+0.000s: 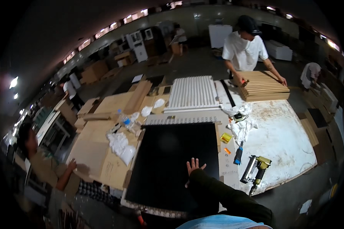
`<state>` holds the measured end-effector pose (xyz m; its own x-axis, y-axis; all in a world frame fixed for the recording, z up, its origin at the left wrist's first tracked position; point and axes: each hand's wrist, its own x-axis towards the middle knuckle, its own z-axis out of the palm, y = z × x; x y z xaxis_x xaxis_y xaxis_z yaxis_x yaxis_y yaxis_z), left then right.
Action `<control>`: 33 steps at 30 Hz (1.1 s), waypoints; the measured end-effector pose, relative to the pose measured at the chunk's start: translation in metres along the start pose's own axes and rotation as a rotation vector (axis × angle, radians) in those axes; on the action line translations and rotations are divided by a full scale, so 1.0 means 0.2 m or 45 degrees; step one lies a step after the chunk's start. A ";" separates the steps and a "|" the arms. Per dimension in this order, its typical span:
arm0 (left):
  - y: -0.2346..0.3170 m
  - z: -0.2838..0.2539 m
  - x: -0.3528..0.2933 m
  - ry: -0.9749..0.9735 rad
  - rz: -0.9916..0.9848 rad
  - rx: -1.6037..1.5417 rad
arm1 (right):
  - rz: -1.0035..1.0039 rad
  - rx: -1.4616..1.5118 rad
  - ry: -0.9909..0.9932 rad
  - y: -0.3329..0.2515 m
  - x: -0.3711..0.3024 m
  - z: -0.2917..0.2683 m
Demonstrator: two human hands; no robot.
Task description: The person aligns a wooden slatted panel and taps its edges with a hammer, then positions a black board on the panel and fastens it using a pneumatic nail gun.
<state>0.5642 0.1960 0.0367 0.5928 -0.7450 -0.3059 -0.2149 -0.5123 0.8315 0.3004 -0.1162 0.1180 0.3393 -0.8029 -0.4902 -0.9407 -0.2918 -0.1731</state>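
My right hand (pixel 195 166) is open, its fingers spread over the right part of a large black panel (pixel 168 160). The arm behind it, in a dark sleeve, comes from the lower right. Around the black panel runs a pale, narrow border with marks along its far and near edges. A small skin-coloured patch shows beside my right forearm, too little to tell what it is. My left hand cannot be made out. To the right lie a yellow-green nail gun (pixel 258 170), a blue-and-black handled tool (pixel 238 153) and a yellow tape measure (pixel 226 137).
Across the table a co-worker (pixel 244 49) handles a slatted wooden panel (pixel 265 86). A white ribbed panel (pixel 192 92) lies beyond the black one. Plastic bags (pixel 120 147) and a bottle (pixel 124 119) rest on the boards to the left, where another person (pixel 49 164) stands.
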 end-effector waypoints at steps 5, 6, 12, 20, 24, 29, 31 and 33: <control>-0.45 -0.10 0.07 0.257 0.876 0.326 | -0.320 -0.082 0.026 -0.36 -0.16 0.15; -0.10 0.00 0.10 0.154 0.249 -0.212 | -0.250 -0.086 0.044 -0.35 -0.14 0.18; 0.06 -0.16 0.27 0.424 0.365 0.456 | -0.451 0.002 0.429 -0.73 -0.25 0.45; 0.30 -0.31 0.36 0.307 0.741 0.582 | -0.350 -0.001 0.688 -0.73 -0.20 0.53; 0.34 -0.32 0.45 -0.125 0.299 0.962 | -0.350 -0.033 0.749 -0.75 -0.21 0.54; 0.42 -0.35 0.45 -0.123 0.725 0.952 | -0.360 0.042 0.763 -0.70 -0.19 0.55; 0.41 -0.33 0.44 -0.059 0.899 0.762 | -0.381 0.087 0.804 -0.58 -0.20 0.61; 0.36 -0.31 0.45 -0.083 0.793 0.743 | -0.254 0.130 0.795 -0.44 -0.38 0.61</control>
<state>0.6501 0.1185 0.0972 0.1920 -0.9776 0.0864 -0.8624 -0.1261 0.4902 0.3565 0.0337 0.0667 0.4170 -0.8978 0.1413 -0.8447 -0.4403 -0.3044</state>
